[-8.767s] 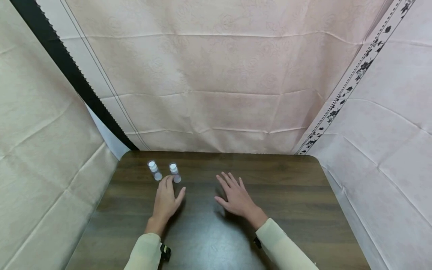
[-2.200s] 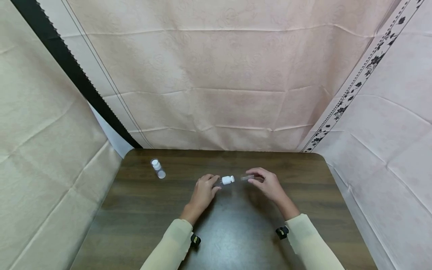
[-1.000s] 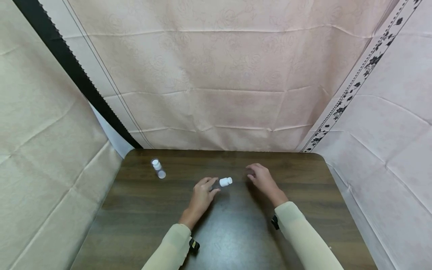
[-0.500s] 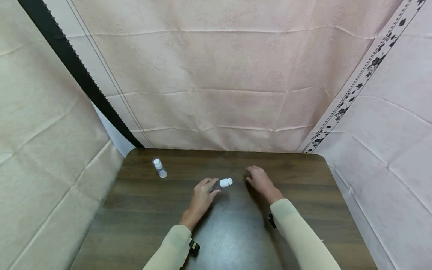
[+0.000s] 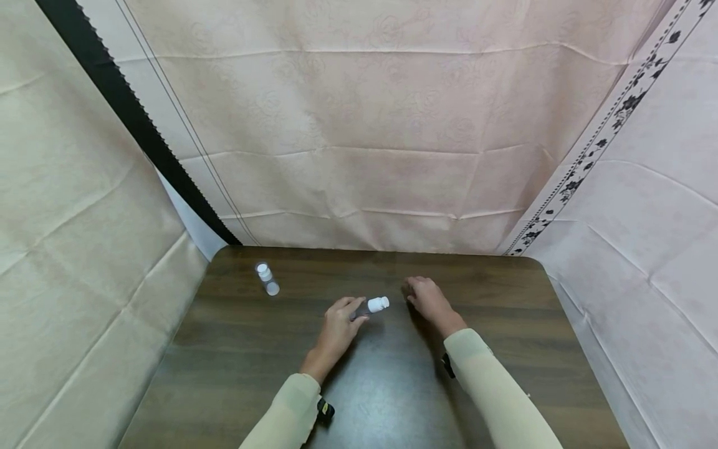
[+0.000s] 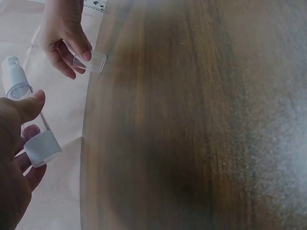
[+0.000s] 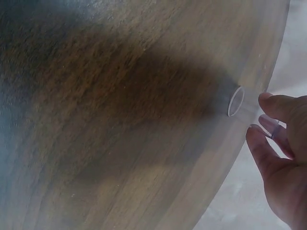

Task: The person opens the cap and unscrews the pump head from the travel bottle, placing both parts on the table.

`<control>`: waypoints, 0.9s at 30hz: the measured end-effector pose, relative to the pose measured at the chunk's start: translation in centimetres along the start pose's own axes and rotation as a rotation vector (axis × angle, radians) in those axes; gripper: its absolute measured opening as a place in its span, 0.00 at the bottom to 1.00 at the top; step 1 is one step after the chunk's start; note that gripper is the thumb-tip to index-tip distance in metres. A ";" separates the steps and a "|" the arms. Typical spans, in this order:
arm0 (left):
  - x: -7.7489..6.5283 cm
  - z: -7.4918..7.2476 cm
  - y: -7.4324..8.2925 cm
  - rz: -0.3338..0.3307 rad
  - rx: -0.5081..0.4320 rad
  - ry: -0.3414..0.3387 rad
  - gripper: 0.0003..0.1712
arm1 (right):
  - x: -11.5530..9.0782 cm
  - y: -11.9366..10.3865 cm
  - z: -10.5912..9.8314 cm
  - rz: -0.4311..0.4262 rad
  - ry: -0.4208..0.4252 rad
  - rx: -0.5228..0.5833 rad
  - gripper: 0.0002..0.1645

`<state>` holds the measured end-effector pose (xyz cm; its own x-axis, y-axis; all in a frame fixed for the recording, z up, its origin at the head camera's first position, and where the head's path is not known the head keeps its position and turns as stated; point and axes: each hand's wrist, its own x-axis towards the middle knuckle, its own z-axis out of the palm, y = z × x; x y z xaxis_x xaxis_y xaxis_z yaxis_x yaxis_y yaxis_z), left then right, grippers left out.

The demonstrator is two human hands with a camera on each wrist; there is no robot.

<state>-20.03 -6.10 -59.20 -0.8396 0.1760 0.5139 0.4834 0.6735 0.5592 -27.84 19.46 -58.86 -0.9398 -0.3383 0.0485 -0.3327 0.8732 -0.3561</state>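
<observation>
My left hand [image 5: 335, 330] holds a small clear spray bottle between thumb and fingers. Its white pump top [image 5: 378, 304] points right, bare of any cover. In the left wrist view the bottle's white base [image 6: 42, 148] shows below the fingers. To the right, my right hand [image 5: 430, 299] pinches a clear cap [image 7: 245, 103], see-through and tube-shaped, its open rim close over the table. The left wrist view also shows this clear cap [image 6: 97, 62] at the right fingertips. A second bottle [image 5: 267, 279], white-topped, stands at the back left, away from both hands.
The dark wooden table [image 5: 241, 355] has rounded back corners. Pale cloth [image 5: 359, 125] hangs behind it and along both sides. A black wristband [image 5: 325, 410] sits on the left sleeve.
Two bottles stood at the back left 8.8 seconds ago; my left hand has since taken one. My right hand has drawn the clear cap off and brought it low over the table, turned away.
</observation>
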 end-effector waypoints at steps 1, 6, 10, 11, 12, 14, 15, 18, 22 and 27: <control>0.0 0.0 0.0 -0.001 0.002 0.001 0.26 | 0.0 0.0 0.0 -0.001 0.001 -0.001 0.27; -0.1 0.2 0.0 -0.008 0.018 -0.008 0.25 | -0.1 0.3 0.3 0.030 -0.007 0.053 0.32; -0.2 0.4 0.0 -0.006 0.024 -0.013 0.25 | -0.5 0.8 0.4 0.094 -0.019 0.151 0.38; -0.2 0.5 0.0 -0.004 0.021 -0.013 0.25 | -0.6 0.8 0.4 0.105 -0.020 0.172 0.39; -0.1 0.5 0.0 0.000 0.019 -0.011 0.25 | -0.7 0.9 0.3 0.110 -0.017 0.189 0.40; -0.1 0.5 0.1 0.004 0.014 -0.009 0.25 | -1.0 1.0 0.0 0.116 -0.013 0.210 0.40; -0.1 0.6 0.1 0.009 0.016 -0.009 0.25 | -1.1 1.0 -0.2 0.112 -0.008 0.214 0.40; 0.0 0.6 0.3 0.017 0.013 -0.013 0.25 | -1.7 0.9 -0.9 0.086 0.010 0.202 0.39; 0.2 0.6 0.6 0.026 0.016 -0.021 0.25 | -2.5 0.7 -1.9 0.051 0.047 0.181 0.38; 0.5 0.5 0.9 0.046 0.046 -0.030 0.25 | -3.4 0.4 -2.8 0.014 0.105 0.193 0.37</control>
<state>-20.12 -5.03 -58.81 -0.8244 0.2282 0.5180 0.5101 0.6963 0.5050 -24.99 21.94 -56.55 -0.9506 -0.2792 0.1358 -0.3078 0.7906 -0.5294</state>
